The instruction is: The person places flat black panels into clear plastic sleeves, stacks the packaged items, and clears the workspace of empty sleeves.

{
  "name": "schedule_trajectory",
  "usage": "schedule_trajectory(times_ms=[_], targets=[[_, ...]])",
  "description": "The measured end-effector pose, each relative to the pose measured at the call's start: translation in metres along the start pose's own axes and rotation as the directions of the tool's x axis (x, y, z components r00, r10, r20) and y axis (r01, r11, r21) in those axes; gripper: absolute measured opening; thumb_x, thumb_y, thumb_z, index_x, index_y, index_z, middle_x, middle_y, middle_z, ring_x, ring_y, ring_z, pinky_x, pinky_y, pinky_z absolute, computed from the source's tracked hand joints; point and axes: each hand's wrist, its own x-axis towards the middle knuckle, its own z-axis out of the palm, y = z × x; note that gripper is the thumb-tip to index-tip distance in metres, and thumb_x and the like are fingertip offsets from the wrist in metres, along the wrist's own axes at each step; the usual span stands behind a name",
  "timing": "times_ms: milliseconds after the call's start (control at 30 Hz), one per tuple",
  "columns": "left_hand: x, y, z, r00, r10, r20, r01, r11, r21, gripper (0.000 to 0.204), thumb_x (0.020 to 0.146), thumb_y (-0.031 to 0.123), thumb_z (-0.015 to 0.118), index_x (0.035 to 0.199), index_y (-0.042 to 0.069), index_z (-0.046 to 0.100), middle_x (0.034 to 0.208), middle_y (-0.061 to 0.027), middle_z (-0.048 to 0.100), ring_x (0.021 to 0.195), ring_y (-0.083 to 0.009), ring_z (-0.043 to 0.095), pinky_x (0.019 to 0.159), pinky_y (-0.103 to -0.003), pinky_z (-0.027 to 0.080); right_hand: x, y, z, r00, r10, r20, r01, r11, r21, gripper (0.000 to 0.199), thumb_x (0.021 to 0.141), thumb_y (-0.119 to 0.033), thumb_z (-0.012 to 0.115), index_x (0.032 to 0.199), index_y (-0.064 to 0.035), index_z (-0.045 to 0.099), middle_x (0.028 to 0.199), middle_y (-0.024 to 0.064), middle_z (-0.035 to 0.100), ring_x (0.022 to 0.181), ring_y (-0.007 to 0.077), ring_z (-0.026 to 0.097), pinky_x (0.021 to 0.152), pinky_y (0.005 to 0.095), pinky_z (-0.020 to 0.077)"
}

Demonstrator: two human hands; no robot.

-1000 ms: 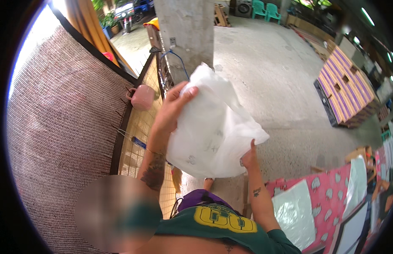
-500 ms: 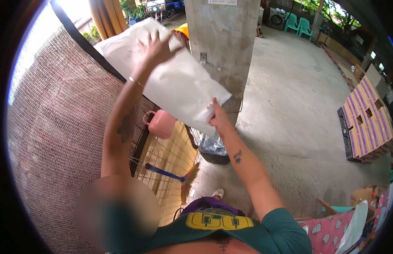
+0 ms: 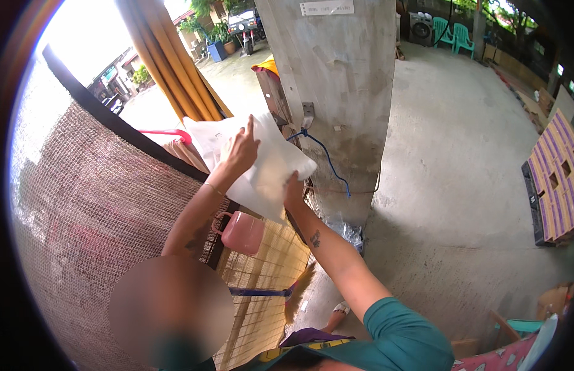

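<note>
Now both hands, left hand [image 3: 238, 150] and right hand [image 3: 293, 187], grip the white cloth [image 3: 262, 167] lower (nearer the pink bag [image 3: 242, 232]).

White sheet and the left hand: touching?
Touching. The head view shows the left hand pressed flat on the white sheet, fingers spread over its upper part; the right hand grips its lower edge.

A grey concrete pillar [image 3: 336, 93] stands on a bare concrete floor [image 3: 460, 161]. A woven mesh screen [image 3: 82, 210] fills the left; daylight comes behind an orange curtain [image 3: 166, 59].
</note>
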Motion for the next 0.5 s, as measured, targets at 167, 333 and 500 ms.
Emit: schedule_trajectory(times_ms=[167, 333, 500], targets=[[-0.014, 0.041, -0.067, 0.980, -0.140, -0.140, 0.154, 0.984, 0.092, 0.063, 0.087, 0.006, 0.045, 0.145, -0.001, 0.021, 0.110, -0.0272, 0.061, 0.067, -0.0346, 0.067, 0.057, -0.045, 0.054, -0.049, -0.030, 0.063, 0.908, -0.391, 0.150, 0.397, 0.918, -0.009, 0.044, 0.094, -0.040, 0.051, 0.095, 0.0037, 0.057, 0.069, 0.0050, 0.055, 0.057, 0.0164, 0.052, 0.054, 0.0335, 0.0440], [-0.033, 0.030, -0.107, 0.956, -0.131, -0.262, 0.190, 0.958, 0.216, 0.069, 0.088, 0.007, 0.049, 0.148, 0.010, 0.016, 0.115, -0.0257, 0.060, 0.065, -0.0327, 0.067, 0.050, -0.042, 0.055, -0.078, -0.055, 0.109, 0.940, -0.158, 0.303, 0.210, 0.966, -0.150, 0.048, 0.090, -0.043, 0.056, 0.085, 0.0051, 0.057, 0.062, 0.0069, 0.057, 0.046, 0.0191, 0.053, 0.041, 0.0345, 0.0438], [-0.011, 0.040, -0.047, 0.997, -0.065, -0.031, 0.069, 0.987, 0.144, 0.074, 0.086, 0.035, 0.060, 0.148, 0.023, 0.022, 0.132, -0.0290, 0.043, 0.107, -0.0446, 0.053, 0.084, -0.056, 0.047, 0.037, -0.040, 0.047, 0.999, 0.009, 0.032, -0.004, 0.989, -0.149, 0.043, 0.091, -0.044, 0.053, 0.091, -0.0027, 0.061, 0.074, 0.0046, 0.060, 0.059, 0.0161, 0.056, 0.049, 0.0295, 0.0433]])
